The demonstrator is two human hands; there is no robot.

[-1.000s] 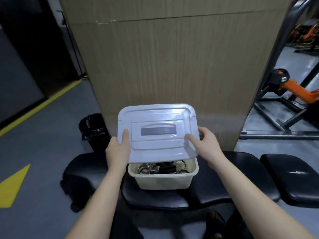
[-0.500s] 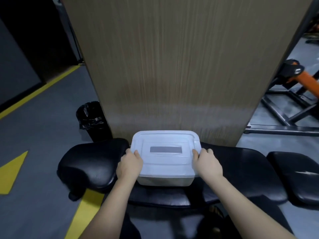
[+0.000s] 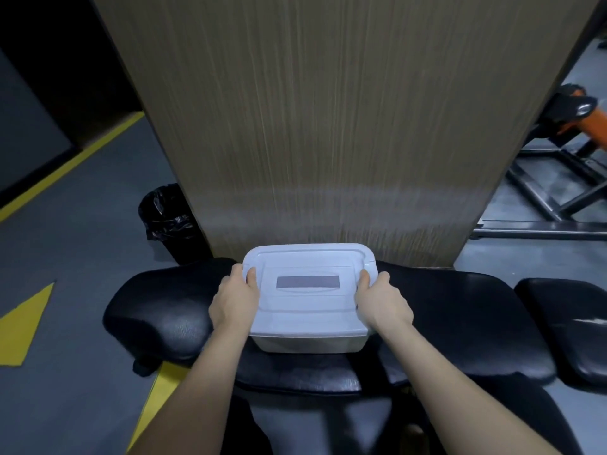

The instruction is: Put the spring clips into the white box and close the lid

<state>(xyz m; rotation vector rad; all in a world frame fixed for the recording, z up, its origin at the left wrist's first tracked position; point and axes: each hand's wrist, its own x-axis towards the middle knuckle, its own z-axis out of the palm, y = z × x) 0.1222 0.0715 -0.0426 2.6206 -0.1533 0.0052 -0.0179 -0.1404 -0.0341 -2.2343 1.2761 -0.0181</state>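
Note:
The white box (image 3: 312, 343) stands on a black padded bench, and its white lid (image 3: 308, 310) with a grey label lies flat on top of it. My left hand (image 3: 234, 302) grips the lid's left edge, thumb on top. My right hand (image 3: 382, 300) grips the right edge the same way. The spring clips are hidden under the lid.
The black bench (image 3: 460, 323) runs left and right of the box, with a second pad (image 3: 571, 326) at the far right. A wooden panel (image 3: 328, 126) rises right behind the box. A black bin (image 3: 167, 221) stands left of it; a metal frame (image 3: 542, 205) is at the right.
The lid, held tilted above the open box a second ago, has come down flat onto the box. Both hands have shifted to its side edges.

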